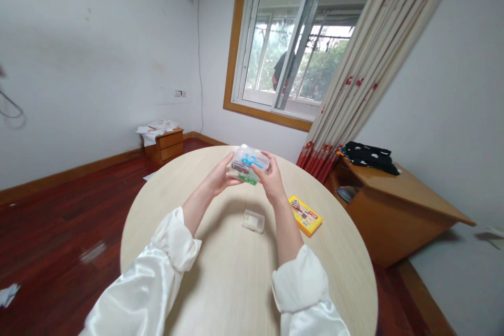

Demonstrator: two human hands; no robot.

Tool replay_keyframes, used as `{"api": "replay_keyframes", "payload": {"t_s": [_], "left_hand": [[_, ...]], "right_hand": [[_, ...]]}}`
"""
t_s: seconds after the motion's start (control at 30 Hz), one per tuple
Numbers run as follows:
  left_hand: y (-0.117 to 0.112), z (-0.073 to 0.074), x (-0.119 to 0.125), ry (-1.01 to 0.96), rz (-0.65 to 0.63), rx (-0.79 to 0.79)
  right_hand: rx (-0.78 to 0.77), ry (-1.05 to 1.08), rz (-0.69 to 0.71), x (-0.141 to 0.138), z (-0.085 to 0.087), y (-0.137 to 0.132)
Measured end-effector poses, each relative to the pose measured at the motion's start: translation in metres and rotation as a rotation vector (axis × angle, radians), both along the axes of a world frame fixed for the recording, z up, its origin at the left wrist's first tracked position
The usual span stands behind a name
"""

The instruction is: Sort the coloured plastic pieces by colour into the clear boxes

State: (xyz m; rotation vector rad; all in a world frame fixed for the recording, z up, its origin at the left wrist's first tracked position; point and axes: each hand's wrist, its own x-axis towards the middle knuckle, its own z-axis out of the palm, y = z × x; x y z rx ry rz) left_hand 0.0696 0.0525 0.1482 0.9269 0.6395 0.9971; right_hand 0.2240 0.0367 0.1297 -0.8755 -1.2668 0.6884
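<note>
Head view | left hand (pixel 223 174) and right hand (pixel 271 177) clamp clear box (pixel 244 158) between them | likely light, slick, stiff | grip opposite sides

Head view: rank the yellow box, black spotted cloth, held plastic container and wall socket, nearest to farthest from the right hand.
1. Plastic container: touching the right hand.
2. Yellow box: on the table, right.
3. Black spotted cloth: on the wooden cabinet, right.
4. Wall socket: far left.

I see blue and green on the clear container (pixel 249 161). The bench (pixel 224 283) is pale, the box (pixel 305 215) at right yellow, the far curtain (pixel 364 71) cream with red motifs.
</note>
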Motion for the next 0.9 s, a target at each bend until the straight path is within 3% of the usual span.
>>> {"api": "replay_keyframes", "payload": {"t_s": [0.13, 0.23, 0.53, 0.73, 0.9], "left_hand": [[0.0, 0.008, -0.003, -0.034, -0.05, 0.25], [0.002, 0.011, -0.001, -0.029, -0.048, 0.3], [0.013, 0.006, 0.014, -0.097, 0.089, 0.264], [0.03, 0.008, 0.012, -0.319, 0.247, 0.16], [0.039, 0.015, 0.015, -0.431, 0.377, 0.172]], "right_hand": [[-0.076, 0.139, 0.037, -0.002, 0.007, -0.001], [-0.076, 0.163, 0.043, -0.002, 0.013, -0.001], [-0.04, 0.185, 0.089, 0.003, 0.019, 0.001], [0.027, 0.397, -0.11, 0.043, 0.025, 0.001], [0.008, 0.1, -0.108, 0.057, 0.032, -0.006]]}}
